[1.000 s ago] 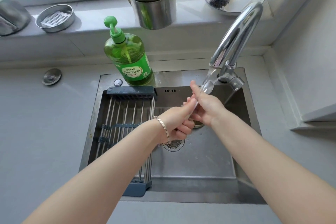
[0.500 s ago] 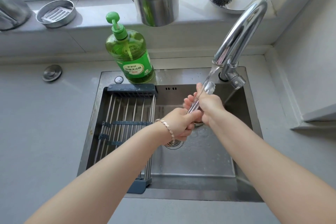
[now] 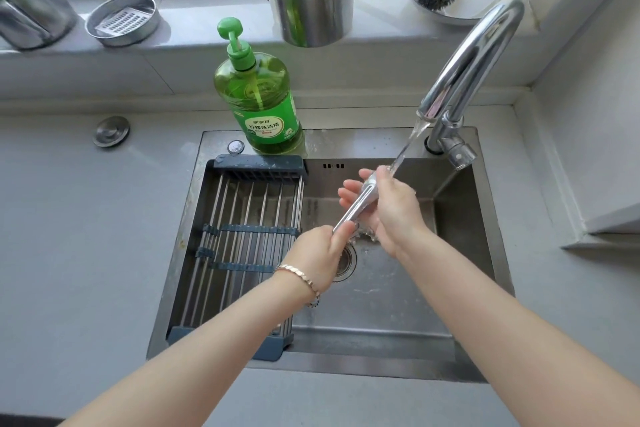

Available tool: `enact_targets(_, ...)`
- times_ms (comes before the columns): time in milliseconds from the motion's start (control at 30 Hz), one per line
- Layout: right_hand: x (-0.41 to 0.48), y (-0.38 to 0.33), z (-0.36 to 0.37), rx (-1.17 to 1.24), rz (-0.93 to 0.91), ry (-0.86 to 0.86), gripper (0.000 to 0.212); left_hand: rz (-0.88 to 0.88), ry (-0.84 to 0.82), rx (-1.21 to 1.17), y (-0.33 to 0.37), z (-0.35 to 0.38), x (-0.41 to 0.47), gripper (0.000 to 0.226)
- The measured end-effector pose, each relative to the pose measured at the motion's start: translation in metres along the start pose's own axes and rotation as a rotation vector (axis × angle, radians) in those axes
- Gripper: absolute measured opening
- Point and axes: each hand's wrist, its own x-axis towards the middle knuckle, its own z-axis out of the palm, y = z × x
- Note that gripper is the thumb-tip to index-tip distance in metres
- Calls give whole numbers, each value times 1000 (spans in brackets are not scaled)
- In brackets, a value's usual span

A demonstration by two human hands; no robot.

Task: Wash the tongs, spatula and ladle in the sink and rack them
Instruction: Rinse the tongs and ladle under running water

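A slim, shiny metal utensil [image 3: 356, 206] is held slanted over the sink [image 3: 398, 305], its visible part showing two narrow parallel arms with a slit between them, which suggests the tongs; its working end cannot be made out. Its lower end sits in the closed left hand [image 3: 320, 253], and the shaft rises up and to the right from that hand. The upper end lies against the palm and fingers of the right hand [image 3: 384, 208], where the stream from the tap lands on it. The rack [image 3: 242, 236] lies left of the left hand, across the sink.
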Motion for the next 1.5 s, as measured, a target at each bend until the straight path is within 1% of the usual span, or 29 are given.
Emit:
enact_targets(100,0,7,0,-98,-10,37,26,-14,28,-20,-9,0,-4,50)
enact_targets(167,0,4,-1,-139,-28,83,26,4,89,-82,-10,2,-3,46)
enact_targets(233,1,-2,-5,-164,-25,84,30,58,105,-185,-6,7,1,38)
enact_targets(300,1,-9,-13,-124,-12,41,28,69,46,-366,4,11,9,31)
enact_targets(333,1,-11,-16,-96,-9,23,34,40,10,-470,9,13,14,30)
enact_targets(367,0,-12,-20,-99,-22,7,45,6,-21,-555,15,14,20,29)
enact_targets(400,-1,-14,-23,-119,-43,-10,50,-19,-42,-614,21,16,26,30)
enact_targets(433,-1,-16,-26,-149,-79,-18,46,-35,-58,-655,26,18,31,32)
enact_targets(500,-3,-23,-30,-191,-167,2,21,-60,-83,-741,36,21,42,36)
enact_targets(533,-3,-26,-32,-191,-206,18,15,-80,-85,-777,41,23,46,36)
enact_targets(600,-3,-33,-36,-200,-272,26,15,-134,-79,-829,54,24,51,34)
enact_targets(700,0,-37,-44,-187,-287,34,19,-195,-49,-903,64,22,55,33)
enact_targets(767,3,-34,-51,-134,-225,51,16,-220,-38,-837,57,17,54,31)
enact_targets(800,6,-28,-56,-118,-164,64,14,-243,-45,-769,50,14,52,29)
enact_targets(867,14,-9,-65,-130,-9,84,20,-310,-88,-605,32,6,45,27)
enact_targets(933,22,18,-74,-178,155,97,17,-377,-113,-508,10,1,38,30)
enact_targets(1000,30,44,-80,-264,297,120,22,-424,-104,-459,-9,0,34,32)
enact_targets(1067,38,65,-84,-338,385,172,31,-446,-111,-415,-23,3,33,32)
enact_targets(1167,59,93,-88,-416,468,225,35,-499,-150,-440,-37,14,38,19)
enact_targets(1200,69,100,-87,-418,498,230,35,-519,-163,-448,-41,19,42,27)
enact_targets(1267,93,115,-86,-383,544,225,34,-556,-146,-508,-48,25,50,58)
enact_targets(1300,104,121,-84,-345,553,213,33,-552,-122,-544,-52,29,54,65)
enact_targets(1333,116,127,-81,-313,558,204,29,-564,-105,-594,-55,33,61,65)
enact_targets(1367,127,135,-78,-292,565,211,21,-566,-78,-621,-55,36,65,55)
enact_targets(1400,139,141,-74,-275,574,222,14,-553,-62,-620,-61,41,70,33)
enact_targets(1433,151,150,-71,-257,575,236,19,-555,-37,-611,-60,41,71,6)
enact_targets(1467,162,159,-69,-230,580,254,25,-554,-34,-622,-68,45,76,18)
enact_targets(1500,172,167,-66,-196,573,262,25,-545,-17,-617,-68,46,78,30)
